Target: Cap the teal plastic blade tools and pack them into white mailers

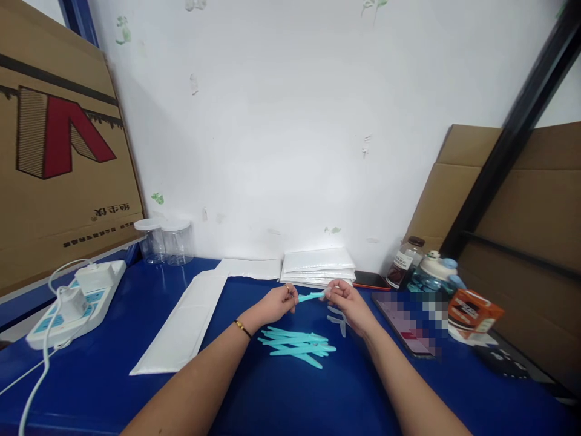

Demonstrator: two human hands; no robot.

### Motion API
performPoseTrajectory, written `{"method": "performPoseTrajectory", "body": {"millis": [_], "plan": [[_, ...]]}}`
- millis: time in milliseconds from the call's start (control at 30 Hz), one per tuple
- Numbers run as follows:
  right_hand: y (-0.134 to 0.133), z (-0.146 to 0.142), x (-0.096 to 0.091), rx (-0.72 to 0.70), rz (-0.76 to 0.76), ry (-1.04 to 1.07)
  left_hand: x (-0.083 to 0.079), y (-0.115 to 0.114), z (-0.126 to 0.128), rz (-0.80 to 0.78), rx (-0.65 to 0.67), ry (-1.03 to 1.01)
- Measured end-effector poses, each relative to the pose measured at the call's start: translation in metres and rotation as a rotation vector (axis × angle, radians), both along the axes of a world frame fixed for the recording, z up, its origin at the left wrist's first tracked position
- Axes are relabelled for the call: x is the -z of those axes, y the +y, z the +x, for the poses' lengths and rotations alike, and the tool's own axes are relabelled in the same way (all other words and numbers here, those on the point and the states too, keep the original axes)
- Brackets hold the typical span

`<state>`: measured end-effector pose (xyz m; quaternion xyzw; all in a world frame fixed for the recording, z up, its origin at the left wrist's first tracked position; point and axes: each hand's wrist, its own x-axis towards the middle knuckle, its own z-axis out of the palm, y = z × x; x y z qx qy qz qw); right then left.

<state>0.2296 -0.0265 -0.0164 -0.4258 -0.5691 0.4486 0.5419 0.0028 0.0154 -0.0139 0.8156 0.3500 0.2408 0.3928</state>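
- A blue table (290, 399) stands against a white wall (290, 121), with cardboard leaning at either side.
- The left hand (275, 306) and right hand (347, 303) are closed in fingertip pinches on the two ends of one teal strip (311, 296). They hold it level above the table, near its centre.
- A pile of teal strips (297, 345) lies at 6 o'clock from the held one.
- The strip looks thin, light and bendy, probably smooth plastic. Pinching it near the ends seems the surest grip, since a hold at the middle may let it flex or slip.
- At 9 o'clock, the cardboard box (59, 181) bears a red-and-striped V mark and rows of characters, upside down and too small to read.
- At 2 o'clock, the brown bottle (405, 261) has a label that is illegible, and the phone (408, 327) screen is blurred.
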Motion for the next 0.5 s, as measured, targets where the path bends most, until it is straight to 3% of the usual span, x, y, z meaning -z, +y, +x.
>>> {"method": "performPoseTrajectory", "body": {"millis": [267, 500], "plan": [[0.0005, 0.0022, -0.0016, 0.075, 0.004, 0.024, -0.0025, 0.0031, 0.001, 0.117, -0.064, 0.137], [-0.004, -0.0026, -0.0034, -0.009, -0.131, 0.057, 0.0035, 0.005, 0.0001, 0.151, -0.081, 0.142]]}}
